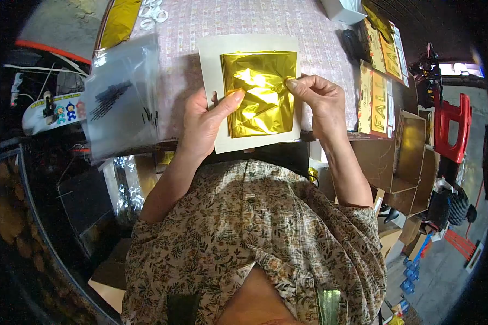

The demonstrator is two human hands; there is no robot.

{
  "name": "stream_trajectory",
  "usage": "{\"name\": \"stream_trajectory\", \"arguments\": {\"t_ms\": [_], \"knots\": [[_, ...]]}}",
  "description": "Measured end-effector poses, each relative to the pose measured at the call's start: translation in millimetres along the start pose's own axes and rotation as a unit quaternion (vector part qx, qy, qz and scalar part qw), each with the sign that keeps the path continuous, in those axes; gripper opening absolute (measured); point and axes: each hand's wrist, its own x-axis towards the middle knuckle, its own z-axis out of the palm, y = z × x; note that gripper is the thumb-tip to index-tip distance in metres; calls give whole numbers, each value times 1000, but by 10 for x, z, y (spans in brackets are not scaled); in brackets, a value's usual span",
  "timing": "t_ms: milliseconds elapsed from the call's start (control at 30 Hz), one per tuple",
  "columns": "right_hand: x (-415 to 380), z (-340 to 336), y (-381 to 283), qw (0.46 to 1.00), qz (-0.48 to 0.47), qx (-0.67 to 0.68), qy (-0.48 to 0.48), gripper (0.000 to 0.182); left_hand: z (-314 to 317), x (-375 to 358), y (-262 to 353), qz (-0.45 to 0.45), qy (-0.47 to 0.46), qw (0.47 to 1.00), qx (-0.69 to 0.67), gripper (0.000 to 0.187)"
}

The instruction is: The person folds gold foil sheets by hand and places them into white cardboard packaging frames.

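Observation:
A folded gold foil sheet (263,111), shiny and creased, lies on a white card (212,62) over the near edge of the table. My left hand (203,122) grips both at the left side, thumb pressed on the foil and fingers mostly hidden behind the card. At the upper right edge of the foil, my right hand (324,103) pinches with thumb and forefinger. Its other fingers are curled. To the left of my left hand, clear plastic bags (106,127) with dark thin marks or pieces hang slightly over the table edge.
Printed "FALL" header cards (373,100) sit at the table's right side, below a white box (346,11). White rings (153,15) and more gold foil (120,23) lie at the far left. Cardboard boxes (382,162) and a red plastic frame (456,130) stand to the right.

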Motion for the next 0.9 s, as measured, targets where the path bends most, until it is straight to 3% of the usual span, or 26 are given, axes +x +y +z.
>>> {"name": "stream_trajectory", "arguments": {"t_ms": [200, 300, 367, 600, 667, 767, 900], "knots": [[-3, 81, -74, 996, 6, -59, 69, 10, -24, -12, 4, -3, -13, 1000, -10, 25], [-20, 81, -159, 994, 85, 6, 64, 10, -26, -16, 14, -1, -12, 1000, -18, 25], [16, -96, -47, 990, 131, 38, -40, 10, -19, -27, 29, -1, -5, 1000, -15, 25], [-12, -103, 78, 996, 90, 6, -3, 9, -19, -64, 23, -16, 5, 999, 28, 25], [-19, -79, 30, 994, 91, 52, -18, 8, -27, -59, -15, -13, 26, 999, 21, 25], [-32, -125, -46, 982, 176, 31, -69, 10, -31, -35, -2, -21, 41, 999, 24, 24], [-17, -135, 11, 980, 185, 26, -69, 11, -37, -3, -47, -36, 29, 999, 11, 22]]}}
